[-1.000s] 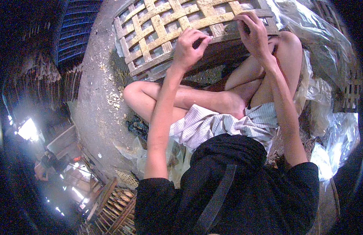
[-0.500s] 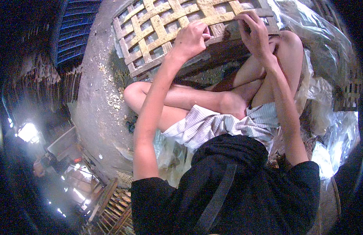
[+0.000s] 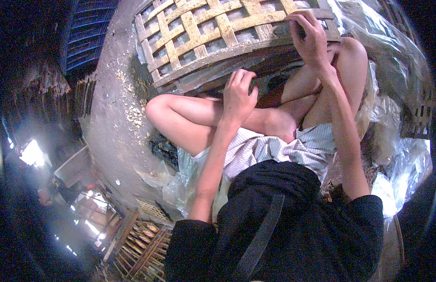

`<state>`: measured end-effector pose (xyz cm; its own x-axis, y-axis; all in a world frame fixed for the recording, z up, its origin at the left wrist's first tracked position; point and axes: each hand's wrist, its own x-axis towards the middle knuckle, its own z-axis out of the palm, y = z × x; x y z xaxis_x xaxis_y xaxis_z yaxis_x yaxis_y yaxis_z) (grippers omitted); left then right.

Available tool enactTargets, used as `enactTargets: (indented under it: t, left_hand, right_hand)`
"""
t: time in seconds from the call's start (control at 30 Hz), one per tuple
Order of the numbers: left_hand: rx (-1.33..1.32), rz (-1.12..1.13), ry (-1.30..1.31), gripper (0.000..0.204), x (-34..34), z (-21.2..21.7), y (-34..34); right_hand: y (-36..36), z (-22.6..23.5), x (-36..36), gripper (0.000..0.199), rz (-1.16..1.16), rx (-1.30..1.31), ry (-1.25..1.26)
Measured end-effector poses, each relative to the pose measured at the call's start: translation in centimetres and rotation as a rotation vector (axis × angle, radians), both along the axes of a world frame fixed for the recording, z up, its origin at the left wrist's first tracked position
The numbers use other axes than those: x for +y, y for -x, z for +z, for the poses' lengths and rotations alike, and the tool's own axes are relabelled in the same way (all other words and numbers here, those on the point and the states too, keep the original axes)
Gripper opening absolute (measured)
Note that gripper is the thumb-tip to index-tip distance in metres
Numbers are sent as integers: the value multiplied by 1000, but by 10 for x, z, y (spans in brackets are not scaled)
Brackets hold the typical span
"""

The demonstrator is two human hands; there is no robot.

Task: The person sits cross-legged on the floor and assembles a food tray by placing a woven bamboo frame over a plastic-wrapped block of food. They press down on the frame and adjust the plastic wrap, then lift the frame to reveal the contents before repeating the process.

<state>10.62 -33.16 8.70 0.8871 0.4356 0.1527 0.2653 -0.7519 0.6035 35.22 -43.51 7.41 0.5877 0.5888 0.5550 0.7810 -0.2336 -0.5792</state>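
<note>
While the person sat cross-legged on the floor (image 3: pixel 107 162), the lattice panel (image 3: pixel 224 29) lay in front of the legs, at the top of the view, tan strips woven in a wooden frame, far edge cut off by the view. Clear film showed through its gaps.

Left hand (image 3: pixel 238 99): off the panel, short of its near edge, over the crossed shins. Fingers loosely curled, thumb apart, gap visible, nothing seen in the grip.

Right hand (image 3: pixel 313 46): at the panel's near right part, fingers bent, tips over the strips, some space between thumb and fingers. Couldn't tell whether the tips touched the panel or pinched something small.

Right knee (image 3: pixel 353 49) sat just beside the panel's near right corner. Plastic sheeting (image 3: pixel 392 58) was bunched along the right, more clear plastic (image 3: pixel 178 183) by the left hip. Pale crumbs (image 3: pixel 133 113) were scattered on the floor left of the panel. Blue slatted item (image 3: pixel 89 40) at upper left, wooden slatted crate (image 3: pixel 145 242) at lower left. Clothing: black shirt (image 3: pixel 302 230), striped shorts (image 3: pixel 248 150)
</note>
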Motion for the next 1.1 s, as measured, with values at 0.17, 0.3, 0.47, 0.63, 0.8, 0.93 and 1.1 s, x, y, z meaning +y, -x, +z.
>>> enactTargets:
  t: [0.17,0.3,0.47,0.63,0.8,0.93,1.1]
  left_hand:
    - [-37,152,69,24,17,39,-28]
    - [113,88,116,27,68,38,-64]
    - [268,-111,367,20,106,44,-85]
    - [249,-142,316,22,110,34,-86]
    - [169,-121,-71,13,98,24,-82]
    - [61,16,-97,13,83,31,-71]
    - [172,0,50,20,17,27,-20]
  right_hand:
    - [0,-7,0,15,-21,39,-17]
    - [-2,-8,2,15,-9,34,3]
    - [0,-6,1,14,23,47,-30]
    - [-1,-5,-1,14,3,34,-2]
    - [0,-4,0,15,3,21,9]
    - [-2,-4,-2,14,8,28,-13]
    - [0,0,1,13,15,49,-17]
